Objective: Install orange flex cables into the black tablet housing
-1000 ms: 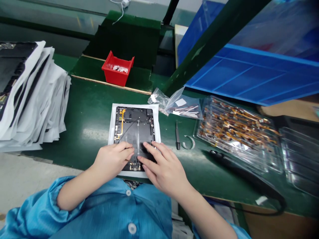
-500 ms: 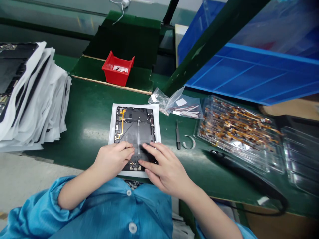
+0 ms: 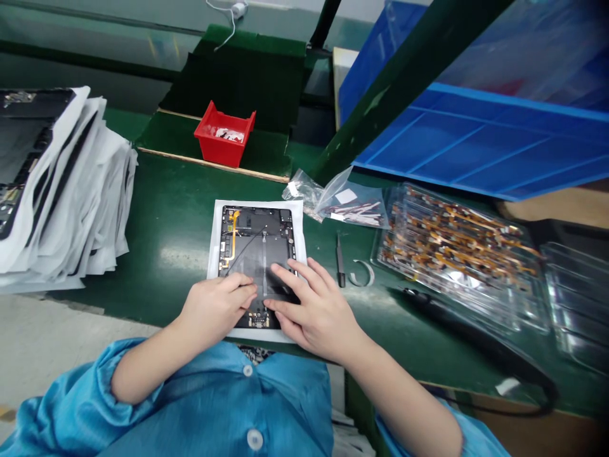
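Note:
An opened tablet chassis (image 3: 257, 244) with a black inside and an orange flex cable lies on a white foam sheet (image 3: 214, 219) at the near edge of the green bench. My left hand (image 3: 214, 308) rests on its lower left part, fingers curled together in a pinch on something too small to make out. My right hand (image 3: 316, 311) lies flat on the lower right part, fingers spread and pressing down.
A stack of foam-wrapped tablets (image 3: 57, 184) stands at the left. A red bin (image 3: 224, 136) sits at the back. To the right lie clear bags (image 3: 342, 203), a black tool (image 3: 339, 260), a curled strip (image 3: 361, 273), trays of orange flex parts (image 3: 457, 247) and a black cable (image 3: 476, 336).
My right hand has slid slightly up and right over the chassis. My left hand has barely moved.

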A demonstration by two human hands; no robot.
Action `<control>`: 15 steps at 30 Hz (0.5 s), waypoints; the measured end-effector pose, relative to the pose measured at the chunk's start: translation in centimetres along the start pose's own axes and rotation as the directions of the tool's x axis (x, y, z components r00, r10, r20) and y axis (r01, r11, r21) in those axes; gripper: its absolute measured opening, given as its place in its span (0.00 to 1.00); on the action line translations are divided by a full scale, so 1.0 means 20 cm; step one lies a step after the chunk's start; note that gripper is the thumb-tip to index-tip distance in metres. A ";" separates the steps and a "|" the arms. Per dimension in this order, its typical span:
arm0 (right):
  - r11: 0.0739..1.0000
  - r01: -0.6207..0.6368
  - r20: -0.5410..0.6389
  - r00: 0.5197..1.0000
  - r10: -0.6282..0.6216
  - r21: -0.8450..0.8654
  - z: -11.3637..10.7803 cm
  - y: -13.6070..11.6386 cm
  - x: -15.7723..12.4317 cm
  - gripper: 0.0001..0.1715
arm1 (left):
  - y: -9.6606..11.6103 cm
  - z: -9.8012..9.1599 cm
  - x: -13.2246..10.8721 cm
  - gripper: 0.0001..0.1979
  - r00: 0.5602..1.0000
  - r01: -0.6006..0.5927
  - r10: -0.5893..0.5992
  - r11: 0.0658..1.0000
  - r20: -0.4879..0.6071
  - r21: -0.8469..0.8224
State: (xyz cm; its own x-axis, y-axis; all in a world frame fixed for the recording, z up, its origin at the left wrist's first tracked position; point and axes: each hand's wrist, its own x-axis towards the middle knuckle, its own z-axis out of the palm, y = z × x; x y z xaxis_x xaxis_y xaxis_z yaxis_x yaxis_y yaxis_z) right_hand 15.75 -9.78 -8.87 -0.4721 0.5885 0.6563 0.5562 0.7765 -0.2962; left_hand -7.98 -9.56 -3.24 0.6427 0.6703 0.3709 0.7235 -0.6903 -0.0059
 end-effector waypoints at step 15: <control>0.995 0.041 -0.017 0.999 -0.042 -0.096 0.01 0.03 0.09 0.12 | 0.00 0.01 0.00 0.10 1.000 0.008 -0.009 1.000 -0.018 -0.005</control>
State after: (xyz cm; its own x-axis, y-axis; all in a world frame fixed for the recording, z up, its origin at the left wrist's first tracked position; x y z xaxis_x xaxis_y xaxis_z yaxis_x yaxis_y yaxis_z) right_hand 15.15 -8.33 -8.00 -0.4835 0.5511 0.6801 0.5995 0.7746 -0.2015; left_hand -7.95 -9.59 -3.38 0.6319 0.6713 0.3875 0.7277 -0.6859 0.0017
